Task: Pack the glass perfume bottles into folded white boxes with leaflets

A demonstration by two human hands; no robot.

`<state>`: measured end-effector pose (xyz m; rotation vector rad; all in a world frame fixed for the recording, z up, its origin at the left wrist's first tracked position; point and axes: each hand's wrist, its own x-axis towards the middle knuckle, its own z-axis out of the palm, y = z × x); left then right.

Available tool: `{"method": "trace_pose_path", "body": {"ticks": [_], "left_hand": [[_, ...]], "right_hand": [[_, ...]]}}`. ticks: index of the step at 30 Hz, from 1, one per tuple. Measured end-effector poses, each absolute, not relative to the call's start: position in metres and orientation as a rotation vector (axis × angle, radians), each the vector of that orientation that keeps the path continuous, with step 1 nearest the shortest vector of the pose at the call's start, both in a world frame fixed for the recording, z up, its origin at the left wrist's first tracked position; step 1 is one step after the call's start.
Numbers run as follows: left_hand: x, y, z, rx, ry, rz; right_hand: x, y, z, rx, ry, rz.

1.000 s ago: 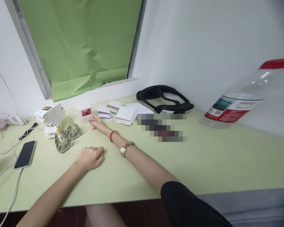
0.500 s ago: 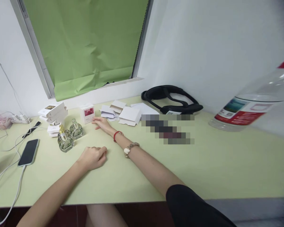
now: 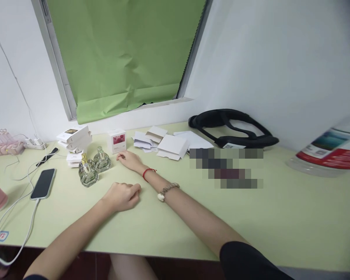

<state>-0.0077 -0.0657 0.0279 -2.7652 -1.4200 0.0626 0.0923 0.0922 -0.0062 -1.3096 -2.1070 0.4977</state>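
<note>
Fingers [image 3: 135,189] of the left hand [image 3: 121,197] are resting together in a loose fist on the worktop [image 3: 177,221]. The right hand [image 3: 130,160] is sitting just in front of the white box with a pink picture [image 3: 117,142], its fingers looking bent; whether their tips are meeting, I cannot tell. The box is standing upright between stacked cartons [image 3: 76,137] and opened cardboard [image 3: 172,146], with glass bottles [image 3: 89,177] standing nearby.

The table [image 3: 175,229] carries bottles [image 3: 89,177], boxes [image 3: 117,144], a phone [image 3: 43,184].
</note>
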Motion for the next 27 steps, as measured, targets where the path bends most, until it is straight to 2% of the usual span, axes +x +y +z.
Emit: {"method": "trace_pose_path", "body": {"ticks": [10, 27], "left_hand": [[-0.009, -0.063, 0.029, -2.788, -1.421, 0.03], [-0.022, -0.051, 0.032, -2.442, -1.896, -0.168]], "right_hand": [[0.093, 0.091, -0.005, -1.288, -2.158, 0.414], [0.091, 0.091, 0.0, -1.221, -2.164, 0.334]]}}
